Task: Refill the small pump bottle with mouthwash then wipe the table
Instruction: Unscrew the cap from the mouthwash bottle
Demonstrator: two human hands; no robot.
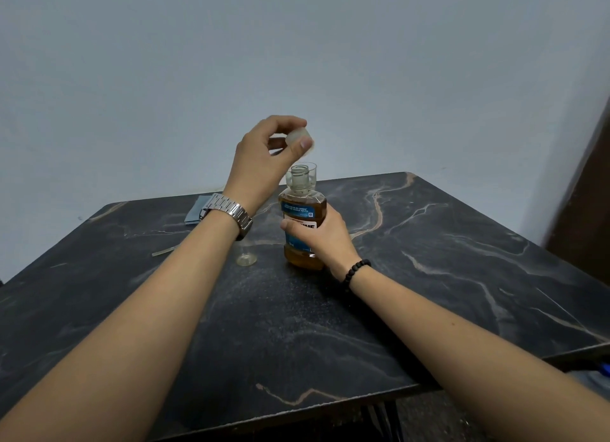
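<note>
Forearms fill my lower view, both reaching up toward twelve o'clock over the dark marbled table [429,276]. On my left wrist sits a steel watch [227,214]; on my right, a black bead bracelet [356,271].

Right hand [325,235] wraps the mouthwash bottle [302,210] around its middle, thumb across the label, and the bottle stands upright on the table near the centre. Amber liquid fills most of it, blue label facing me. Its neck is open, threads bare, with a clear collar around it.

Left hand [264,159] hovers above and at ten o'clock from that neck, fingertips pinching the translucent cap [298,138], clear of the bottle.

At eight o'clock from the mouthwash, just beside it, I catch a small clear bottle [246,255] standing on the table, mostly hidden behind my left wrist; only its base and lower body show, so I cannot tell whether it carries a pump. A thin pale tube [163,251] lies flat further out at nine o'clock. Toward the far left edge, at eleven o'clock, a folded blue-grey cloth [194,210] rests flat, partly behind the watch.
</note>
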